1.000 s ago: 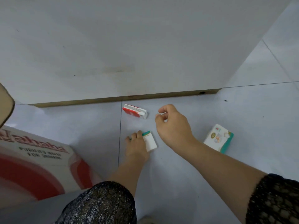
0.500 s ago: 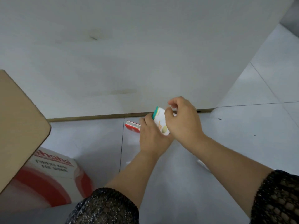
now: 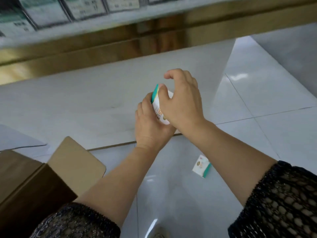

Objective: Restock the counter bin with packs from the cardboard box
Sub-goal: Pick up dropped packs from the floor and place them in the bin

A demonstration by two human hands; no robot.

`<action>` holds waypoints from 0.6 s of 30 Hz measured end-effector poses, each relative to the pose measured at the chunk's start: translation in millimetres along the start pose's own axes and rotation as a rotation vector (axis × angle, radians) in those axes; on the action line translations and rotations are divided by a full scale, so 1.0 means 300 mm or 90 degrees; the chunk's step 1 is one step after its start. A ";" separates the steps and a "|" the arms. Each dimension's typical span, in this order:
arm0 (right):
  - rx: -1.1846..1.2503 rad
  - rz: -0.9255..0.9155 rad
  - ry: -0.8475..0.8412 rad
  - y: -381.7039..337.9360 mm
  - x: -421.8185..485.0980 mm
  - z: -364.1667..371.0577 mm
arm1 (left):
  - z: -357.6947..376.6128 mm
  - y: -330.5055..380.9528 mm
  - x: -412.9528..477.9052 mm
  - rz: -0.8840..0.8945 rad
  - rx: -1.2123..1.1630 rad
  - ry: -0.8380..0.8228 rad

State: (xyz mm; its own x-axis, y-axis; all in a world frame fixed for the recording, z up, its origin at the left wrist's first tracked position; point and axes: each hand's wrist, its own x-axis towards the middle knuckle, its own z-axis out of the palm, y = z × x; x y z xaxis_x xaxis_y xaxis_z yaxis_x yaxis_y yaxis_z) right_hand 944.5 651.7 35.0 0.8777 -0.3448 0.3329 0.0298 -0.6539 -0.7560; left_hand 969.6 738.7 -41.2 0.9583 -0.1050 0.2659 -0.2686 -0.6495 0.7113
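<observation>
A white-and-teal pack [image 3: 157, 107] stands on edge, held between both hands in front of the white counter front [image 3: 77, 103]. My left hand [image 3: 150, 127] grips it from the left and below. My right hand [image 3: 182, 103] has its thumb on the pack's face and its fingers curled over the far side. A second white-and-teal pack [image 3: 201, 166] lies on the floor below my right forearm. The open cardboard box [image 3: 30, 186] sits at the lower left, one flap [image 3: 75, 160] raised; its inside is hidden.
A gold-trimmed counter edge [image 3: 103, 52] runs above the white panel. Blurred rows of boxed packs [image 3: 51, 12] show behind it at the top. Pale glossy floor tiles [image 3: 265, 134] stretch to the right and below my arms.
Both hands rose from the floor with the white-and-teal pack, and my view tilted up to the counter edge. The red-and-white pack on the floor is out of sight.
</observation>
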 end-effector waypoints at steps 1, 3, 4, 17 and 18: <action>0.007 0.004 0.001 -0.045 0.007 -0.054 | -0.050 0.060 -0.002 0.006 0.004 -0.012; 0.014 0.012 0.003 -0.138 0.022 -0.163 | -0.155 0.183 -0.012 0.029 0.014 -0.029; 0.020 0.017 0.006 -0.186 0.030 -0.219 | -0.210 0.244 -0.019 0.044 0.016 -0.036; 0.017 -0.046 -0.003 -0.892 0.144 -0.871 | -0.928 0.995 0.046 0.152 0.041 -0.009; 0.014 -0.065 0.001 -0.949 0.154 -0.901 | -0.987 1.039 0.057 0.157 0.042 -0.004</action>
State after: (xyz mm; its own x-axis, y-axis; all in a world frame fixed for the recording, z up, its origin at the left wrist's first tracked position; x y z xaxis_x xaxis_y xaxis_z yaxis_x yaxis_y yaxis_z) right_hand 847.3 640.1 418.0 0.8684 -0.2789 0.4099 0.1295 -0.6704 -0.7306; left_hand 873.4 757.6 377.7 0.8649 -0.2709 0.4226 -0.4880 -0.6509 0.5815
